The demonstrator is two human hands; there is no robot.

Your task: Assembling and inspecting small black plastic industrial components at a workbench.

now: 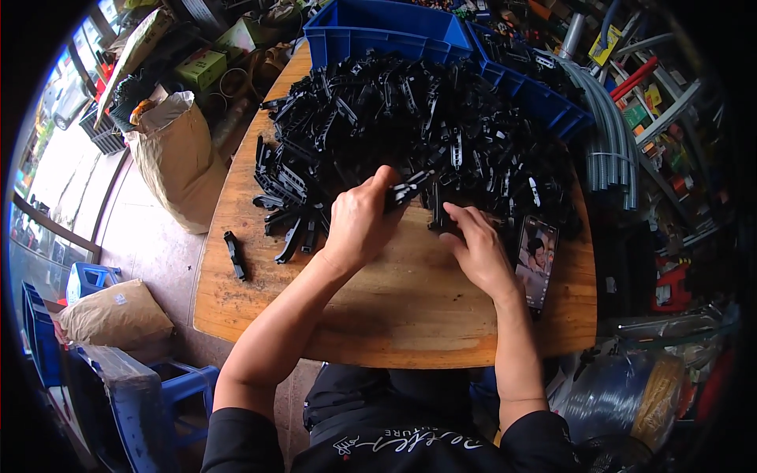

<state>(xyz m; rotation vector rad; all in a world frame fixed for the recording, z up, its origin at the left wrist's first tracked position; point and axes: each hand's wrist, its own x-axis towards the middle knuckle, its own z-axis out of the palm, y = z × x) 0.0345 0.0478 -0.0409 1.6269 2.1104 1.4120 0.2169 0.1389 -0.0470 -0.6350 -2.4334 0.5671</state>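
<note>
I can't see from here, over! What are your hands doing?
Left hand shut on a black clip. Right hand pinching another clip at the pile. Phone lies beside right wrist.

A round wooden surface (pixel 410 315) stands on a pale concrete floor (pixel 150 236). Daylight pours in from the left through a glazed front (pixel 47 158). Blue stools (pixel 169 394) sit lower left, a brown sack (pixel 177 158) beside them, and cluttered shelves (pixel 654 102) to the right.
</note>
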